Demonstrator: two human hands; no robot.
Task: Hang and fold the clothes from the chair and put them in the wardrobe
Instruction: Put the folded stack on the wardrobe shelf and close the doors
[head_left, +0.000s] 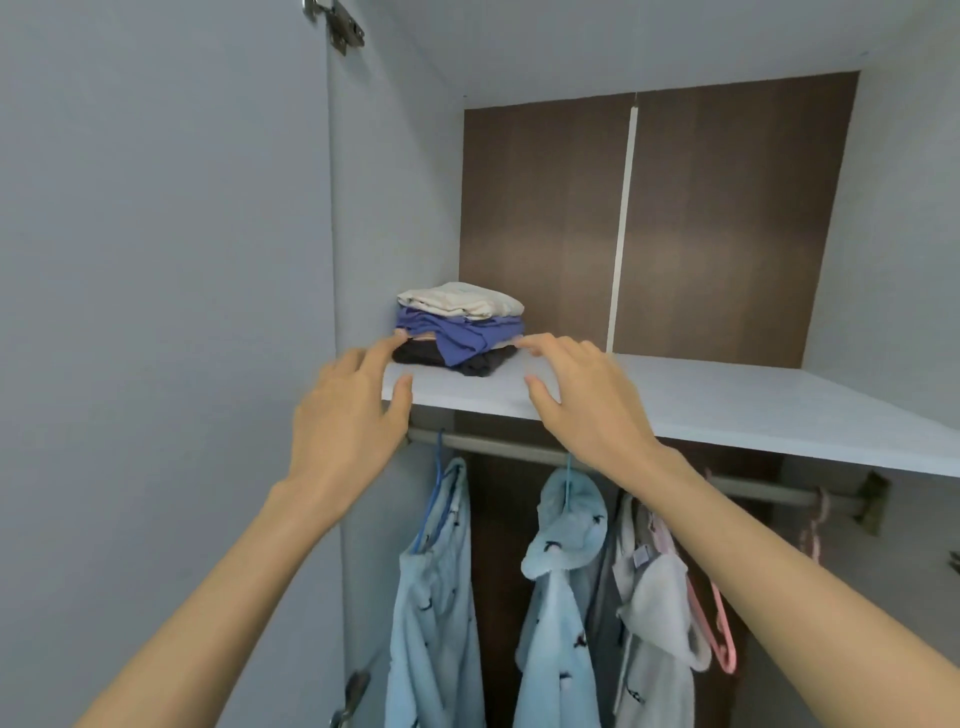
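A stack of folded clothes (460, 327), cream on top, blue in the middle, dark at the bottom, sits at the left end of the wardrobe's white upper shelf (727, 402). My left hand (348, 415) reaches up at the stack's left side, fingers straight, fingertips at its lower edge. My right hand (582, 400) is at the stack's right side, fingers extended, tips by the dark bottom layer. Neither hand grips anything.
Below the shelf a grey rail (519, 449) carries light blue fleece garments (436, 597) on blue hangers, a grey hooded garment (654, 597) and pink hangers (722, 623). The open wardrobe door (156, 312) stands at the left. The shelf's right part is bare.
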